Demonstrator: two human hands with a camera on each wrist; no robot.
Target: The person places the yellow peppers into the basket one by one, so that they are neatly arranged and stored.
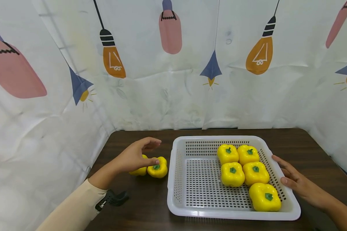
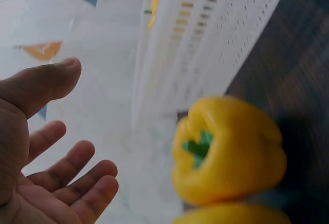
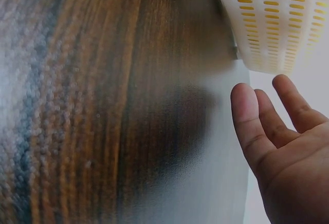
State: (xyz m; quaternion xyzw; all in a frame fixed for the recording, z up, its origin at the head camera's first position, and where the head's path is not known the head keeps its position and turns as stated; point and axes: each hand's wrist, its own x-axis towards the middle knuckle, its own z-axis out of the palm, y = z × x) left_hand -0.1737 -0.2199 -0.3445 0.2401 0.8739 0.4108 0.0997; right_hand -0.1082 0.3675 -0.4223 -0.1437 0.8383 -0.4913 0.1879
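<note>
My left hand (image 1: 138, 157), fingers spread and nothing in its grasp, hovers over two yellow bell peppers left of the basket. One of these, a bell pepper with a green stem (image 1: 158, 169), shows beside the thumb; the other pepper (image 1: 139, 171) is partly hidden under the hand. In the left wrist view the nearer pepper (image 2: 231, 149) stands apart from the fingers. My right hand (image 1: 300, 184) is at the right rim of a white slotted basket (image 1: 219, 214), fingers extended along it. Several yellow bell peppers (image 1: 232, 175) sit in the basket's right half.
The dark wooden table (image 1: 133, 208) carries the basket and the loose peppers. Behind and to the left hangs a white printed sheet (image 1: 162, 96) with lamp drawings. A dark strap (image 1: 112, 198) is around the left wrist.
</note>
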